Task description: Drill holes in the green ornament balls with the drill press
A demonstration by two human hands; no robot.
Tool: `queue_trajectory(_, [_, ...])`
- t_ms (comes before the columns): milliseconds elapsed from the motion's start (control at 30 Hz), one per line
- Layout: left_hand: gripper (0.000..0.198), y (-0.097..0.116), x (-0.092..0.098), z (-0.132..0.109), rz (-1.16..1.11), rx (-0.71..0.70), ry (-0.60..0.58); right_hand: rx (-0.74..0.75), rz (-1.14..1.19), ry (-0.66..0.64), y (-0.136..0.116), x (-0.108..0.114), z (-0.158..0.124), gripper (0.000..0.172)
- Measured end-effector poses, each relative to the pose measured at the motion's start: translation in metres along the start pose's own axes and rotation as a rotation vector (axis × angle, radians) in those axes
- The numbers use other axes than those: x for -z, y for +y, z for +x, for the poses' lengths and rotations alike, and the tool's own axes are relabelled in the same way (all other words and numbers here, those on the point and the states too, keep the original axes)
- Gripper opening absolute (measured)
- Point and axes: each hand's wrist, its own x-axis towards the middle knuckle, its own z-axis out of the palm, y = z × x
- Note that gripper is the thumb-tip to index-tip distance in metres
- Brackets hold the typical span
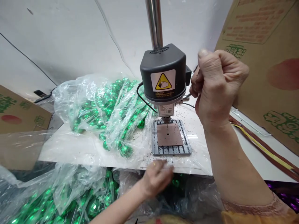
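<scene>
A small bench drill (164, 76) with a black motor head and a yellow warning label stands on a steel column. Its bit hangs just above a brown pad (169, 134) with a hole in it, lying on the slotted grey base (171, 150). My right hand (216, 85) is clenched in a fist beside the drill head, wrapped round the feed lever, which is mostly hidden. My left hand (157, 176) is low at the table's front edge, fingers curled and blurred, over clear plastic with green beads beneath.
A clear bag of shiny green beads (105, 107) lies on the white table left of the drill. Another bag of green beads (58, 199) sits below the table edge. Cardboard boxes stand at right (268, 62) and at left (18, 112). Brown and yellow straps (263, 147) lie at right.
</scene>
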Motion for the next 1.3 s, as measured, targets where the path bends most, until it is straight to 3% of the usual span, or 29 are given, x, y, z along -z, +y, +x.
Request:
queue_trajectory(67, [0.035,-0.031,0.014,0.031,0.123,0.224,0.121,0.005,0.005,0.004,0.001,0.000,0.000,0.047])
queue_trajectory(133, [0.041,-0.068,0.027,0.062,0.283,0.400,0.083,0.002,0.015,0.005,0.001,-0.001,0.000,0.047])
queue_trajectory(233, [0.042,-0.119,0.041,0.094,0.397,0.520,-0.009,0.003,0.031,0.000,0.000,-0.001,0.000,0.048])
queue_trajectory(333, [0.033,-0.145,0.051,0.105,0.410,0.550,-0.096,0.014,0.031,0.003,-0.001,0.000,0.000,0.048])
queue_trajectory(433, [0.037,-0.137,0.061,0.105,0.396,0.499,-0.027,0.007,0.039,0.001,-0.001,0.000,0.000,0.048])
queue_trajectory(533, [0.045,-0.103,0.063,0.099,0.274,0.419,0.134,0.001,0.062,-0.003,0.000,-0.001,0.000,0.048])
queue_trajectory(667, [0.046,-0.062,0.036,0.088,-0.242,0.499,0.160,0.011,0.058,0.010,0.003,-0.002,-0.001,0.048])
queue_trajectory(800, [0.049,-0.060,0.006,0.085,-0.597,0.711,0.148,0.036,0.035,-0.008,0.003,-0.001,0.000,0.051])
queue_trajectory(900, [0.051,-0.069,-0.001,0.090,-0.606,0.761,0.177,0.021,0.006,-0.023,0.002,0.000,0.000,0.049])
queue_trajectory(1067, [0.049,-0.071,0.000,0.098,-0.608,0.689,0.137,-0.012,0.000,-0.012,-0.001,0.000,-0.001,0.050])
queue_trajectory(1300, [0.043,-0.064,0.004,0.105,-0.253,0.588,0.036,0.000,0.007,-0.008,0.000,-0.001,0.000,0.056])
